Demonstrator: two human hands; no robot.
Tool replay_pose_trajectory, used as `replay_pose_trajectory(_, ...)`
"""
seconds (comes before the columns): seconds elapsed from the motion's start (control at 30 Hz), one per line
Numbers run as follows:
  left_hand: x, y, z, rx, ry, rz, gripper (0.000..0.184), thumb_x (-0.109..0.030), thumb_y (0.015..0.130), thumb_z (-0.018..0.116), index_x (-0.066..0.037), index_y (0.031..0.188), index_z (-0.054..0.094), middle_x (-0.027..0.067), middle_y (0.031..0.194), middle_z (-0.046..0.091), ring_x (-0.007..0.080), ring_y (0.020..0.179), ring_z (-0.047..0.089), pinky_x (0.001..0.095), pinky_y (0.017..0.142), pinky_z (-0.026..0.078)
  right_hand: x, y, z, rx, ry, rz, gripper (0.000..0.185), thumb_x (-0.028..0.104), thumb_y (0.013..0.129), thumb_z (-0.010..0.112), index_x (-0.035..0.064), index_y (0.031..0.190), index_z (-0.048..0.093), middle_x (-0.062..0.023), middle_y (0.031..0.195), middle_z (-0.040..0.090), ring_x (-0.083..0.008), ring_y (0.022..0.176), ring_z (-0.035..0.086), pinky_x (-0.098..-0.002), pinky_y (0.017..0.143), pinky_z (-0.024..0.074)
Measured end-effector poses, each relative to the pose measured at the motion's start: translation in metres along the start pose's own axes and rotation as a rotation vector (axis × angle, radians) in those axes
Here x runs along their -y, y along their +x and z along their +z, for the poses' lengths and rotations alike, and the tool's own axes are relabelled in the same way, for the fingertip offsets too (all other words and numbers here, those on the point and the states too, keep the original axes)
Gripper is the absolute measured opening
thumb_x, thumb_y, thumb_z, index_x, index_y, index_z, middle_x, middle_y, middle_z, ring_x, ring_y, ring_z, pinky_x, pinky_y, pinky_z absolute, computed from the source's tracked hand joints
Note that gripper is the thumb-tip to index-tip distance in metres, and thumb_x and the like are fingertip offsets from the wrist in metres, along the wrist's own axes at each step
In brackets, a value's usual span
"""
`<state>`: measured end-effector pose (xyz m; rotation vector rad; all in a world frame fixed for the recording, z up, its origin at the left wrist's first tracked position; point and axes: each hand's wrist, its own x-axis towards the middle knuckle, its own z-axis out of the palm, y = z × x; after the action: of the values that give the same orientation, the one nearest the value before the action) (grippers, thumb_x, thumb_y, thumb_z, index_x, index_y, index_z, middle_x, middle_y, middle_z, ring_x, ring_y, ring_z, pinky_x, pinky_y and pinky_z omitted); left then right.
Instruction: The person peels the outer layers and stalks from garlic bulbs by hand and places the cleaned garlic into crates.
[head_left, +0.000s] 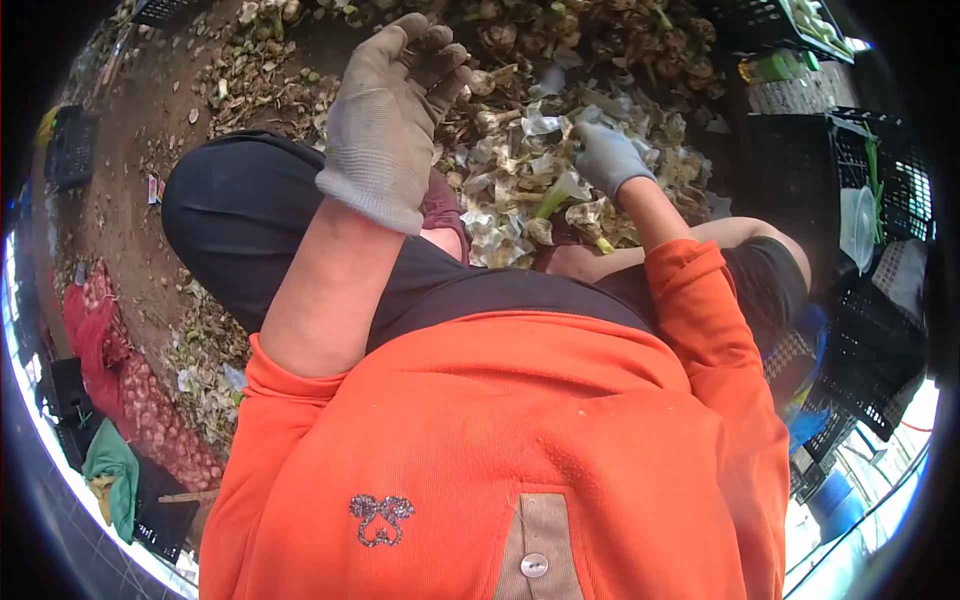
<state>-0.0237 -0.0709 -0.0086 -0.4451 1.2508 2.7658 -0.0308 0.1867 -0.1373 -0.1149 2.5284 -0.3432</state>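
My left hand (392,120) wears a soiled grey-brown knit glove and is raised above my knee. Its fingers are loosely bent and spread a little, and I see nothing held in them. My right hand (610,160), in a grey glove, reaches down to a pile of dry husks (500,205) between my legs. Its fingers are curled inward, and whatever they grip is hidden. A pale green stalk (560,194) lies among the husks just below that hand. Beyond both hands is a heap of brownish bulbs with dry skins (640,45).
Black plastic crates (790,165) stand at the right, one holding a clear plastic container (857,225). Pale bulbs (820,25) fill a crate at top right, near a green bottle (778,67). At left, a red mesh sack (160,420) of pinkish bulbs rests on the dirt floor (125,220).
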Motion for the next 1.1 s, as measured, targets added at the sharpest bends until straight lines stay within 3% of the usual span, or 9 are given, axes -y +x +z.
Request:
replay_pose_trajectory(0.2, -0.01, 0.011, -0.025, 0.098, -0.193, -0.049, 0.032, -0.022, 0.102, 0.041, 0.002, 0.119, 0.054, 0.0172, 0.114, 0.062, 0.0277, 0.101, 0.064, 0.0433, 0.093, 0.054, 0.053, 0.073, 0.008, -0.439, -0.131, -0.263, 0.043, 0.019, 0.083, 0.065, 0.0107, 0.124, 0.055, -0.0167, 0.132, 0.056, -0.0347, 0.114, 0.06, -0.0442, 0.09, 0.05)
replay_pose_trajectory(0.3, -0.008, 0.01, -0.015, -0.05, -0.091, -0.042, 0.032, -0.021, 0.102, 0.041, 0.002, 0.12, 0.054, 0.0171, 0.114, 0.062, 0.0267, 0.101, 0.064, 0.0424, 0.095, 0.054, 0.077, 0.109, 0.012, -0.423, -0.262, -0.159, 0.055, 0.015, 0.079, 0.069, 0.0105, 0.131, 0.05, -0.0148, 0.138, 0.051, -0.0347, 0.118, 0.057, -0.0435, 0.09, 0.0506)
replay_pose_trajectory(0.43, -0.004, 0.01, -0.006, -0.083, -0.024, -0.048, 0.032, -0.022, 0.102, 0.042, 0.001, 0.121, 0.054, 0.0146, 0.112, 0.062, 0.0248, 0.1, 0.064, 0.0388, 0.092, 0.053, 0.079, 0.134, 0.007, 0.074, -0.259, -0.061, 0.041, 0.011, 0.077, 0.068, 0.0036, 0.118, 0.065, -0.0204, 0.121, 0.065, -0.0319, 0.108, 0.065, -0.0431, 0.09, 0.0522)
replay_pose_trajectory(0.57, 0.003, 0.011, -0.004, -0.116, 0.113, -0.078, 0.032, -0.024, 0.102, 0.045, -0.001, 0.121, 0.055, 0.0112, 0.108, 0.062, 0.0218, 0.098, 0.063, 0.0365, 0.087, 0.053, 0.042, 0.12, 0.016, -0.032, 0.299, -0.015, 0.029, 0.019, 0.091, 0.058, 0.0006, 0.112, 0.064, -0.0163, 0.095, 0.07, -0.0238, 0.079, 0.067, -0.0373, 0.074, 0.0543)
replay_pose_trajectory(0.6, 0.008, 0.012, -0.005, -0.124, 0.167, -0.083, 0.032, -0.025, 0.101, 0.046, -0.002, 0.122, 0.055, 0.0104, 0.108, 0.062, 0.021, 0.098, 0.063, 0.0359, 0.087, 0.053, 0.04, 0.098, 0.002, 0.099, 0.682, 0.061, 0.029, 0.021, 0.094, 0.059, -0.0002, 0.113, 0.063, -0.0082, 0.087, 0.067, -0.0159, 0.072, 0.062, -0.0311, 0.068, 0.0527)
replay_pose_trajectory(0.7, 0.03, 0.018, -0.009, -0.151, 0.356, -0.146, 0.044, -0.041, 0.098, 0.052, -0.003, 0.121, 0.055, 0.0084, 0.106, 0.062, 0.0176, 0.093, 0.063, 0.0329, 0.08, 0.054, 0.045, 0.034, -0.035, 0.091, 1.147, -0.044, 0.029, 0.02, 0.096, 0.06, -0.0007, 0.116, 0.062, -0.0031, 0.084, 0.064, -0.0123, 0.072, 0.06, -0.0269, 0.066, 0.0514)
replay_pose_trajectory(0.83, 0.041, 0.024, 0.004, -0.015, 0.561, -0.386, 0.064, -0.066, 0.091, 0.048, -0.007, 0.109, 0.064, 0.0077, 0.094, 0.065, 0.0158, 0.07, 0.063, 0.0271, 0.059, 0.051, 0.06, -0.041, -0.065, -0.038, 1.116, -0.202, 0.035, 0.027, 0.095, 0.065, -0.0008, 0.116, 0.062, -0.0034, 0.091, 0.066, -0.0092, 0.082, 0.061, -0.025, 0.076, 0.0491)
replay_pose_trajectory(0.97, 0.05, 0.011, 0.015, 0.198, 0.754, -0.282, 0.061, -0.063, 0.091, 0.052, -0.005, 0.098, 0.069, 0.0063, 0.085, 0.067, 0.0117, 0.071, 0.061, 0.0267, 0.065, 0.049, 0.057, -0.093, -0.067, -0.195, 1.039, -0.332, 0.05, 0.048, 0.095, 0.06, 0.0001, 0.108, 0.067, -0.0071, 0.087, 0.066, -0.0143, 0.08, 0.059, -0.0279, 0.072, 0.0471)
replay_pose_trajectory(1.1, 0.067, -0.013, 0.028, 0.338, 0.998, 0.079, 0.06, -0.061, 0.092, 0.054, -0.003, 0.1, 0.069, 0.001, 0.083, 0.065, 0.0105, 0.078, 0.057, 0.0255, 0.07, 0.046, 0.039, -0.103, -0.058, -0.218, 0.899, -0.406, 0.041, 0.041, 0.099, 0.054, 0.0029, 0.089, 0.065, -0.0021, 0.069, 0.06, -0.0114, 0.067, 0.05, -0.0292, 0.064, 0.0432)
